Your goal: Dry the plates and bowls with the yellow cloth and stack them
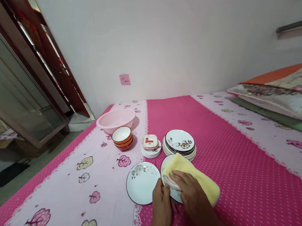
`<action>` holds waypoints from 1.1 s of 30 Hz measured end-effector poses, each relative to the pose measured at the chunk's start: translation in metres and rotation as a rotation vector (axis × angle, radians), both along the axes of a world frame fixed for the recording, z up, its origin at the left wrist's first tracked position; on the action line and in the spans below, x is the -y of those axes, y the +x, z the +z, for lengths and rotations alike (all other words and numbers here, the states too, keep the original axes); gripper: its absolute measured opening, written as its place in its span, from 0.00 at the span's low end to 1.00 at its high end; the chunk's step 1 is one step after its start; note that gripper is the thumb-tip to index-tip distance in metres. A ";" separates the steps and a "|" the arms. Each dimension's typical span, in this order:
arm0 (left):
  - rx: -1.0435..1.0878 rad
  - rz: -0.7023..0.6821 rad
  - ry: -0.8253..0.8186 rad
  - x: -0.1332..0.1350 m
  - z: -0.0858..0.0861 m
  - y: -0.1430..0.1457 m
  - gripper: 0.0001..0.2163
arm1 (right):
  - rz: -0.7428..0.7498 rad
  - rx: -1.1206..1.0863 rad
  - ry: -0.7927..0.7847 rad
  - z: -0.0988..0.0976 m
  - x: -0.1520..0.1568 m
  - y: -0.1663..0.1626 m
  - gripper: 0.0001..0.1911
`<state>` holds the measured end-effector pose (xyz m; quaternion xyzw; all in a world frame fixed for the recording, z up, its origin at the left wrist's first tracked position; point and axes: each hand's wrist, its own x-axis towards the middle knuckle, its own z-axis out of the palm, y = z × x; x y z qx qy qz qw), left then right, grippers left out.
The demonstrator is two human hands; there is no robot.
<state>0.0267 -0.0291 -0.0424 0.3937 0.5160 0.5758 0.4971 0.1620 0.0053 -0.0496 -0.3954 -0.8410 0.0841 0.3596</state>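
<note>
A white plate with a dark rim is tilted up off the bed in front of me. My left hand grips its left edge, fingers partly hidden by the plate. With my right hand I press a folded yellow cloth against the plate's face; the cloth covers most of it. Just left of my hands lies a second white plate with a grey flower print. Beyond the cloth stands a stack of plates, the top one with brown flowers.
Small square dishes sit on a stack of little plates. Left of them are several stacked orange bowls and a pink basin. Folded bedding lies at the far right, and a white wall rises behind the bed.
</note>
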 end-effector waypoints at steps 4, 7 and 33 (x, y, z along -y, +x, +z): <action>0.046 0.009 -0.015 -0.002 -0.004 0.000 0.27 | 0.075 0.009 -0.074 0.011 0.000 0.008 0.22; 0.033 0.025 -0.021 -0.003 -0.006 0.000 0.26 | 0.090 0.062 -0.154 0.022 0.000 0.018 0.20; 0.007 0.232 -0.043 -0.008 0.007 -0.009 0.29 | -0.237 0.128 -0.418 -0.003 0.000 0.036 0.15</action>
